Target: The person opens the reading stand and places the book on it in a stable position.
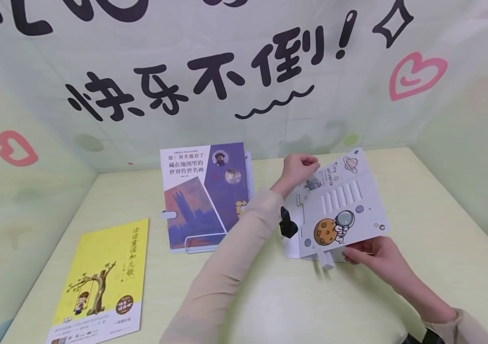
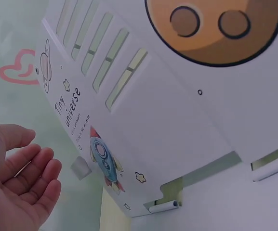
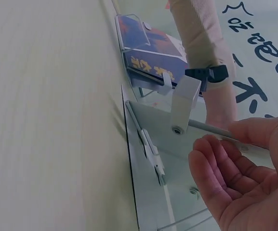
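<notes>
A white book stand (image 1: 366,209) with space drawings and a row of slots is at the table's right, its panel tilted up from its base. My right hand (image 1: 377,255) pinches the panel's near edge between thumb and fingers, seen close in the right wrist view. Beside the panel's far left corner is my left hand (image 1: 297,169). In the left wrist view, the left hand (image 2: 23,178) has loosely bent fingers with a gap between them and the panel (image 2: 177,110). Underneath, the right wrist view shows a hinged metal support (image 3: 152,155) between panel and base.
Left of the stand, a purple and white book (image 1: 226,200) leans upright on another stand with a wire front lip (image 1: 186,246). A yellow book (image 1: 110,253) lies flat at the table's left. Behind the table (image 1: 278,306) hangs a printed backdrop (image 1: 140,48).
</notes>
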### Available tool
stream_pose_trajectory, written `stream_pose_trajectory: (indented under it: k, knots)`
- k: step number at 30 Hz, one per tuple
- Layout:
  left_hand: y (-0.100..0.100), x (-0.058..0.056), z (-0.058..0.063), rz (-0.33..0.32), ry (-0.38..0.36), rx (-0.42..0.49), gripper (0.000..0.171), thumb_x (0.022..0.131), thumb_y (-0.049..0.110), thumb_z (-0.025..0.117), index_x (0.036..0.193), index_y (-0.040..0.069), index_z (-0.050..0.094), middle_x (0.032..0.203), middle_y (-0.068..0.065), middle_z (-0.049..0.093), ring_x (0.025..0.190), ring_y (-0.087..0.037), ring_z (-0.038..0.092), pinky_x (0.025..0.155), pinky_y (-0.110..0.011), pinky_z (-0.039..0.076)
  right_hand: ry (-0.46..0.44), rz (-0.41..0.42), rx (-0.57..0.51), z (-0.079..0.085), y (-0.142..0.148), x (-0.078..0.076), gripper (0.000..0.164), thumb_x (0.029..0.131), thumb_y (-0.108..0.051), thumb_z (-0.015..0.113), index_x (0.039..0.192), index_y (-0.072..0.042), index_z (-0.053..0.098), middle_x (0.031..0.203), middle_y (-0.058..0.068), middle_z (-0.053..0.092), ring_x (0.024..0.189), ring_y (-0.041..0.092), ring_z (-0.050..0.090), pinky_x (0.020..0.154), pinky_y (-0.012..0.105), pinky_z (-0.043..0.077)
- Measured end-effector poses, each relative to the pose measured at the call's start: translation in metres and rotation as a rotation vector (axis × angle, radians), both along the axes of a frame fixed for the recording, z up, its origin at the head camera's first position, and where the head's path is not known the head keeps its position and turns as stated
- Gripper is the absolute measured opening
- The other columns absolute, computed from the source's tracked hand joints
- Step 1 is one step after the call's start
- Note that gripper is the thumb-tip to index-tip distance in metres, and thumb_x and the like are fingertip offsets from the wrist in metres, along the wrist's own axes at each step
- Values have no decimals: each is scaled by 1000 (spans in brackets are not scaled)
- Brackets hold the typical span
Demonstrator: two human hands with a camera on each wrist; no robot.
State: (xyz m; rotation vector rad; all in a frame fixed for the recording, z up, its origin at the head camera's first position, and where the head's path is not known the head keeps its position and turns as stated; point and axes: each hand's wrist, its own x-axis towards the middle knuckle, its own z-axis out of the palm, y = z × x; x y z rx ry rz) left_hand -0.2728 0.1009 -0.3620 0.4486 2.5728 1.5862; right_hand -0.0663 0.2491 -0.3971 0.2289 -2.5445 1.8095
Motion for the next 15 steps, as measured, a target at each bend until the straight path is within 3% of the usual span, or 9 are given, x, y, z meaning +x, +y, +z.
stream_pose_trajectory:
  k: [8,15]
  knots:
    - [17,-4,1,-82,11,-14,25,89,15,65,110,2,67,99,-6,68,86,-11,61,72,-13,47,-20,-82,-76,-2,-8,5,22,87,4,60,104,18,54,82,7,70,69,12,66,63,29,56]
    - [25,-8,-3,-100,6,-51,28,90,16,64,113,2,66,102,-6,67,87,-10,60,73,-13,47,-14,-120,-79,-4,-9,8,19,88,5,59,100,19,55,79,7,69,68,12,65,62,27,56]
